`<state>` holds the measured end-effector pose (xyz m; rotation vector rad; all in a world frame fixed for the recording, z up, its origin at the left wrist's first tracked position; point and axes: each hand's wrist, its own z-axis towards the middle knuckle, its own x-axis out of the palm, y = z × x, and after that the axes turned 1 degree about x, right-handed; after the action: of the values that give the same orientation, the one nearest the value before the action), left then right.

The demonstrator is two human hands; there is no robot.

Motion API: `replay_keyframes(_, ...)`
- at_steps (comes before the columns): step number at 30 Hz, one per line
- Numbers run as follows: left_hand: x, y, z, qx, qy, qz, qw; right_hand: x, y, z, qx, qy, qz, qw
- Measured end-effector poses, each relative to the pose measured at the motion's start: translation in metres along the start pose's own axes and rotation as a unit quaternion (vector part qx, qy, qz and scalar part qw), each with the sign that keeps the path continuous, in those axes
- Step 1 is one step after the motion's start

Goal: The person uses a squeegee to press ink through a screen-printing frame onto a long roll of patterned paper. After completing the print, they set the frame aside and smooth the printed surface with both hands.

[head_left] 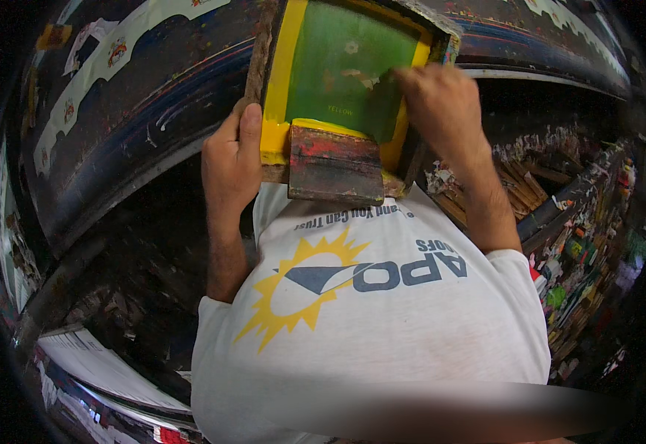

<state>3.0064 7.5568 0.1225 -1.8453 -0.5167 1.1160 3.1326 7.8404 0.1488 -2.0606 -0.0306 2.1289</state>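
A screen-printing frame [261, 55] is held tilted in front of my chest. Its green mesh [323, 63] has a small printed motif and is bordered by bright yellow ink. My left hand [232, 159] grips the frame's left side near the lower corner, thumb on top. Over the right part of the mesh is my right hand [445, 107], fingers curled closed and slightly blurred. Whatever it may hold is hidden. A squeegee [335, 166] with a dark, red-stained wooden body leans across the frame's near edge, yellow ink along its blade side.
A long dark printing table [190, 96] runs across behind the frame. White cut pieces [101, 66] with small coloured prints lie along it at the left. Ink-stained wooden pieces [522, 185] and scraps pile up at the right. White sheets [108, 370] lie at the lower left.
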Motion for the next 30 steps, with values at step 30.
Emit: replay_keyframes(30, -0.005, 0.004, -0.007, -0.011, -0.010, -0.003, 1.000, -0.006, 0.024, -0.010, 0.011, -0.022, 0.102, 0.995)
